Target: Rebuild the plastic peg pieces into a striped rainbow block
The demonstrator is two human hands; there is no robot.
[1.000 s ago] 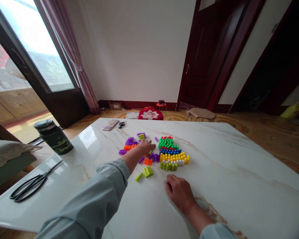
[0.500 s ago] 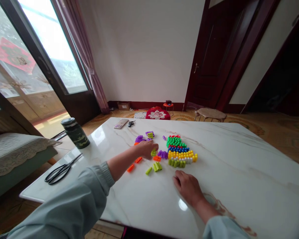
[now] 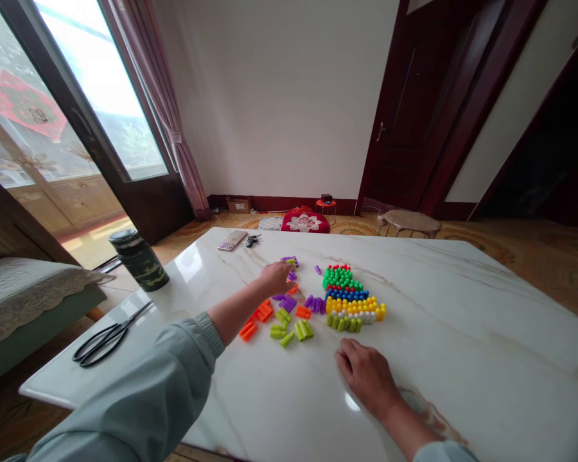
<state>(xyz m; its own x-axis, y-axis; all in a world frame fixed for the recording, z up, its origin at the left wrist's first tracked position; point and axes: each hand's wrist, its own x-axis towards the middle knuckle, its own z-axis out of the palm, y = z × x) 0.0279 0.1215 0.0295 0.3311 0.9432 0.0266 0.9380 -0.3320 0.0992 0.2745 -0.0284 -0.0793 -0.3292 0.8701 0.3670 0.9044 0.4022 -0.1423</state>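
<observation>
My left hand (image 3: 275, 278) reaches over the far part of a scatter of small coloured plastic tubes, fingers stretched and apart, nothing visible in them. Just beyond its fingertips lies a small purple and lime cluster (image 3: 291, 262). Nearer me are orange tubes (image 3: 264, 311), purple tubes (image 3: 286, 303) and lime tubes (image 3: 304, 330). My right hand (image 3: 366, 372) rests on the tabletop with fingers curled in, apparently holding nothing. Ahead of it lies a beaded piece (image 3: 351, 301) with red, green, blue, yellow and white beads, lime tubes along its near edge and purple tubes (image 3: 315, 304) at its left.
A pair of black-handled scissors (image 3: 106, 341) lies at the left of the white marble-patterned table (image 3: 486, 333). A camouflage flask (image 3: 142, 263) stands near the left edge. A phone (image 3: 232, 240) and keys (image 3: 253, 240) lie at the far left. Beyond stands a stool (image 3: 409, 221).
My left hand has moved away from me and slightly left, off the lime tubes, uncovering lime, purple and orange tubes. My right hand stays resting on the table.
</observation>
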